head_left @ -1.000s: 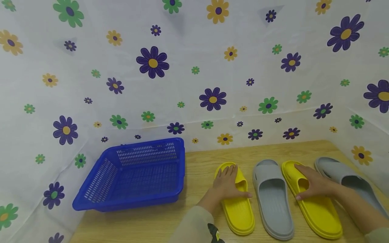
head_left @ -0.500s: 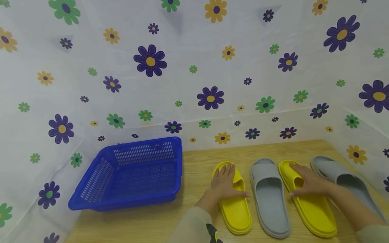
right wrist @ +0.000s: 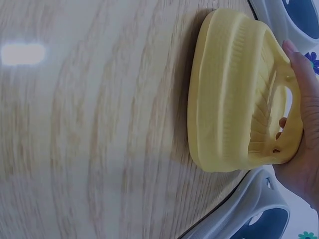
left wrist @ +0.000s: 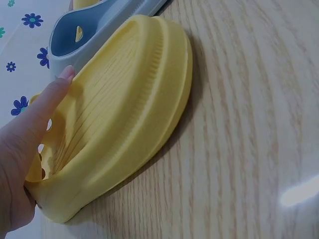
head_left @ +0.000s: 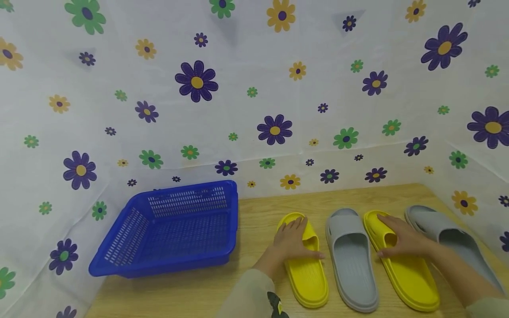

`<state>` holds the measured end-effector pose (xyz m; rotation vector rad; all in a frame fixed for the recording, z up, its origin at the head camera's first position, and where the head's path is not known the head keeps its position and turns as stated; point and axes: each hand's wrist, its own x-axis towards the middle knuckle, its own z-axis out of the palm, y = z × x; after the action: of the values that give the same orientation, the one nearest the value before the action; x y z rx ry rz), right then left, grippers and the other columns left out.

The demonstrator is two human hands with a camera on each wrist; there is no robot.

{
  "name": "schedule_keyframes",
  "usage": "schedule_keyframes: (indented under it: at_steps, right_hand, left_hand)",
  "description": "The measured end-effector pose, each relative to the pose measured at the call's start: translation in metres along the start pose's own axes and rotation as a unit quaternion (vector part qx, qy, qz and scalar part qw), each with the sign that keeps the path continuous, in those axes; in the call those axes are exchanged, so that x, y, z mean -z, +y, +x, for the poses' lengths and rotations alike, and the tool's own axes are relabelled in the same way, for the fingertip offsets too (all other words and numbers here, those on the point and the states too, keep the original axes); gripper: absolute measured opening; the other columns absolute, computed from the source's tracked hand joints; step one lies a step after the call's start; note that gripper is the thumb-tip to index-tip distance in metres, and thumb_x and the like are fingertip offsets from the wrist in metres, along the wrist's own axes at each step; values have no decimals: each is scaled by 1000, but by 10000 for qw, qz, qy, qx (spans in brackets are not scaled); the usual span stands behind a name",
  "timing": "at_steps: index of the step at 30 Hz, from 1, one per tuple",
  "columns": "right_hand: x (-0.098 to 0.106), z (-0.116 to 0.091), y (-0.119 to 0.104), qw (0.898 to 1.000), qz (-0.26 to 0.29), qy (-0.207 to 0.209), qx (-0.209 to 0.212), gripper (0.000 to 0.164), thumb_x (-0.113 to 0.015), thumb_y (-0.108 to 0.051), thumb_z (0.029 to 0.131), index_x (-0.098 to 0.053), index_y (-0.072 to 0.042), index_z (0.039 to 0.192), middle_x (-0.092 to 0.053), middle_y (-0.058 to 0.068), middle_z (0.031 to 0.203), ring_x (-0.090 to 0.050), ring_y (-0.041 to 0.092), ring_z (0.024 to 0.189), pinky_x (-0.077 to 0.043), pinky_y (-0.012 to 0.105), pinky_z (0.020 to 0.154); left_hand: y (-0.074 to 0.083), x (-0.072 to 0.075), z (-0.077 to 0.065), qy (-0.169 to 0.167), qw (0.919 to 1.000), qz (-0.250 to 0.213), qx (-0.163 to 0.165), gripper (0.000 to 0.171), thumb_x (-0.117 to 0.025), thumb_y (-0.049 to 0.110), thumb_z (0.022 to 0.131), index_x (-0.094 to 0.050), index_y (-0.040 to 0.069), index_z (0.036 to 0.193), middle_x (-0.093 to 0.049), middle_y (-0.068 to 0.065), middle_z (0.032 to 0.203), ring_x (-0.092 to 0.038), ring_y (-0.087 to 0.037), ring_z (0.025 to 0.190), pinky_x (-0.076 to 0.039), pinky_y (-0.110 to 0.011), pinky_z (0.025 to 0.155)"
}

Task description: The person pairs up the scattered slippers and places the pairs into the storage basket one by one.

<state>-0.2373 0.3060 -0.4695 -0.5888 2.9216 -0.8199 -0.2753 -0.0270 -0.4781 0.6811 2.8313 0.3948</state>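
Note:
My left hand (head_left: 292, 242) rests on the strap of a yellow slipper (head_left: 308, 280), its fingers lying forward and its thumb stretched toward the right edge. In the left wrist view the thumb reaches across that slipper's opening. On a second yellow slipper (head_left: 415, 280) lies my right hand (head_left: 407, 238), its thumb extended past the left edge; most other fingers are hidden in the head view. Through the strap holes in the right wrist view, bits of fingers show. Between the hands sits a grey slipper (head_left: 355, 265). Another grey slipper (head_left: 461, 238) lies beyond the right hand, partly covered by the forearm.
A blue plastic basket (head_left: 159, 268) with slotted walls stands at the left of the wooden table (head_left: 254, 205). A white sheet with printed flowers (head_left: 238, 57) hangs behind and at both sides.
The view has shifted slightly, moving the scene a little left. Both hands stay on the yellow slippers, and the slippers have not visibly moved on the table.

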Motion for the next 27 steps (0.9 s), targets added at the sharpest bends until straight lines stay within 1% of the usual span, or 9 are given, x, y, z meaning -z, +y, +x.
schedule_keyframes:
  at_steps: [4,8,17,27]
  right_hand:
    - [-2,-4,-1,9999,-37,17,-112,100,-81,-38,67,-32,11,139,-29,43,137,-30,59,123,-29,73,93]
    - [-3,-6,-2,9998,-101,61,-170,100,-81,-39,67,-32,9,140,-29,42,138,-30,59,123,-30,73,92]
    - [-6,-10,-4,9997,-103,150,-169,99,-80,-39,67,-33,10,139,-31,41,137,-32,58,121,-30,73,92]
    - [-9,-15,-3,9992,-168,314,-190,99,-80,-41,67,-34,11,138,-32,41,136,-32,57,121,-29,73,92]
  left_hand:
    - [1,0,-2,-15,10000,-5,8,113,-59,78,68,-14,17,153,-20,-3,157,-20,-21,144,-12,-43,117]
    - [3,0,-4,28,9999,117,21,112,-58,78,69,-15,17,153,-20,-3,157,-20,-21,144,-13,-43,117]
    - [2,-4,-7,117,9995,299,20,112,-54,80,70,-13,18,153,-19,-3,157,-20,-21,144,-14,-43,117]
    - [2,-6,-7,146,9993,345,45,111,-53,80,70,-13,18,153,-19,-2,158,-19,-21,144,-14,-42,117]
